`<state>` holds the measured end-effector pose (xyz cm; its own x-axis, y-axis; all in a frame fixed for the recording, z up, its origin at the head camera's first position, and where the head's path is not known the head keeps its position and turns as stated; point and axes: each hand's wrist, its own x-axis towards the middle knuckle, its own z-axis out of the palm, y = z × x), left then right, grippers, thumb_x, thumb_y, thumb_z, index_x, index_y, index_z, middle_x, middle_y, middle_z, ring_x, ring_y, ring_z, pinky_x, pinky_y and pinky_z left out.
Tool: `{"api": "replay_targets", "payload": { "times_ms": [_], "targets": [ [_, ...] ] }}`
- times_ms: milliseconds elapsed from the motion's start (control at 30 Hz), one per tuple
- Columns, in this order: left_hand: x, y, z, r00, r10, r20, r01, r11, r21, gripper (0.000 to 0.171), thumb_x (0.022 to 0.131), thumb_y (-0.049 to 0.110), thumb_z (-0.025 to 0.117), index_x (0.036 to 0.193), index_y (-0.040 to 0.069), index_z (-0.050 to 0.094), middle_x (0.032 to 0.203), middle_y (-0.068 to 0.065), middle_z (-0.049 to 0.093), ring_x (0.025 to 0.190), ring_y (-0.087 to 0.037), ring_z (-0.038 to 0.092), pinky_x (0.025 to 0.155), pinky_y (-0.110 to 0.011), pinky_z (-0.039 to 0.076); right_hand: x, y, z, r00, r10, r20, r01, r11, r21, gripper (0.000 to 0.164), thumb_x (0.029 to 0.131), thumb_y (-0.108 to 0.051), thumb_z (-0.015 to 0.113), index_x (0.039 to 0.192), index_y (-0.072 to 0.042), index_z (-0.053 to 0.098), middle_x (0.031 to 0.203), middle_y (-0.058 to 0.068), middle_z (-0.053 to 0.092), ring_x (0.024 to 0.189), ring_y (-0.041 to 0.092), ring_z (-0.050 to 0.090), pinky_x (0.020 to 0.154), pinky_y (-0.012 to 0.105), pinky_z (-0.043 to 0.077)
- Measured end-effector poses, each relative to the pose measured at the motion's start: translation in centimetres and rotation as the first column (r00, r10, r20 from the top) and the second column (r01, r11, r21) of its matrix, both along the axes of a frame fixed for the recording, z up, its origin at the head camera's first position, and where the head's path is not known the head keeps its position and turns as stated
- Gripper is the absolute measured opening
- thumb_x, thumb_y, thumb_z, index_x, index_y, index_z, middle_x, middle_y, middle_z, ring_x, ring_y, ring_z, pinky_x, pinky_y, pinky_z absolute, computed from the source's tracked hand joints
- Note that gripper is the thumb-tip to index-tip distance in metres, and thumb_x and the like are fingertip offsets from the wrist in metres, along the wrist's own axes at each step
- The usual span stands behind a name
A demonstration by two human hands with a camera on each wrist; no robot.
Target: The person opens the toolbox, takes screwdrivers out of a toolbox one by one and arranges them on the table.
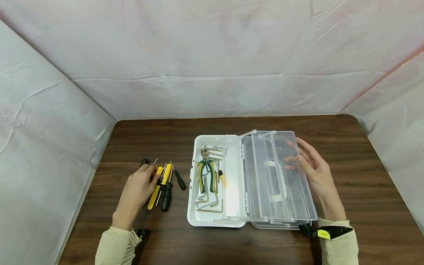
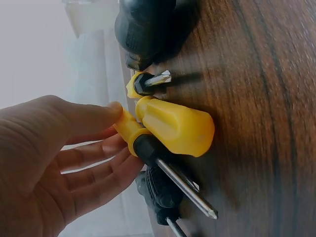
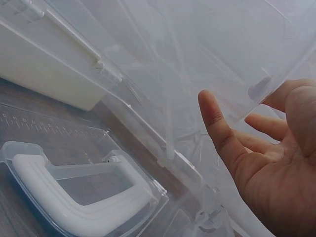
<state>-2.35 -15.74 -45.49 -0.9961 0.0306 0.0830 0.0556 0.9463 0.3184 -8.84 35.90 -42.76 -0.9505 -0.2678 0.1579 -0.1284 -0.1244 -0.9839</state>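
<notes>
In the left wrist view, my left hand point(image 1: 137, 189) pinches the yellow handle of a Phillips screwdriver point(image 2: 129, 131) between thumb and fingers. Beside it lie another yellow-handled screwdriver point(image 2: 180, 129) and black-handled ones point(image 1: 166, 197). My right hand point(image 1: 318, 176) holds the right edge of a clear divided tray point(image 1: 281, 143), thumb on the near face and fingers behind. This tray is tilted out over the opened lid of a white toolbox point(image 1: 236, 198). Inside the box are green-and-yellow pliers point(image 1: 201, 176), several hex keys point(image 1: 210, 211) and a small screwdriver point(image 1: 221, 175).
The lid's white carrying handle point(image 3: 79, 212) shows below the tray. A small black screwdriver point(image 1: 180, 181) lies between the left-hand group and the box. Everything stands on a dark wooden table point(image 1: 159, 136), with white sheeting point(image 1: 198, 95) behind and at both sides.
</notes>
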Motion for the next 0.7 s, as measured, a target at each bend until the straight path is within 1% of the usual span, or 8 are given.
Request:
{"api": "replay_targets", "payload": {
  "times_ms": [200,400,533,700],
  "targets": [
    [0.0,0.1,0.1,1.000,0.003,0.015,-0.003,1.000,-0.007,0.028,0.093,0.011,0.078,0.117,-0.002,0.072,0.105,-0.019,0.070,0.076,-0.033,0.070,0.064,-0.050,0.058,0.1,-0.1,0.0,1.000,0.014,-0.021,-0.015,0.999,-0.044,0.054,0.108,0.007,0.040,0.161,0.003,0.029,0.156,0.011,0.055,0.109,0.015,0.074,0.086,0.029,0.063],
    [0.0,0.2,0.3,0.999,0.002,0.040,-0.001,1.000,-0.020,0.029,0.094,0.012,0.077,0.119,-0.003,0.072,0.107,-0.020,0.070,0.075,-0.033,0.070,0.063,-0.049,0.058,0.0,-0.1,0.0,0.999,0.027,-0.018,-0.028,0.998,-0.053,0.055,0.108,0.007,0.040,0.162,0.001,0.030,0.157,0.009,0.055,0.110,0.014,0.074,0.086,0.028,0.063],
    [0.0,0.3,0.6,0.999,-0.004,0.036,0.005,1.000,-0.026,0.028,0.095,0.014,0.076,0.117,-0.002,0.072,0.106,-0.020,0.070,0.074,-0.032,0.070,0.061,-0.048,0.058,0.0,0.0,0.0,1.000,0.024,-0.012,-0.025,0.998,-0.054,0.055,0.108,0.006,0.040,0.162,0.001,0.030,0.156,0.009,0.055,0.110,0.014,0.074,0.086,0.028,0.063],
    [-0.2,0.7,1.1,0.999,-0.024,0.029,0.025,0.999,-0.032,0.022,0.097,0.014,0.074,0.114,0.000,0.073,0.106,-0.019,0.069,0.076,-0.031,0.068,0.062,-0.046,0.057,0.0,0.0,0.0,1.000,0.021,-0.008,-0.022,0.998,-0.052,0.054,0.108,0.006,0.040,0.161,0.001,0.030,0.156,0.008,0.056,0.110,0.014,0.074,0.086,0.028,0.063]
  ]
}}
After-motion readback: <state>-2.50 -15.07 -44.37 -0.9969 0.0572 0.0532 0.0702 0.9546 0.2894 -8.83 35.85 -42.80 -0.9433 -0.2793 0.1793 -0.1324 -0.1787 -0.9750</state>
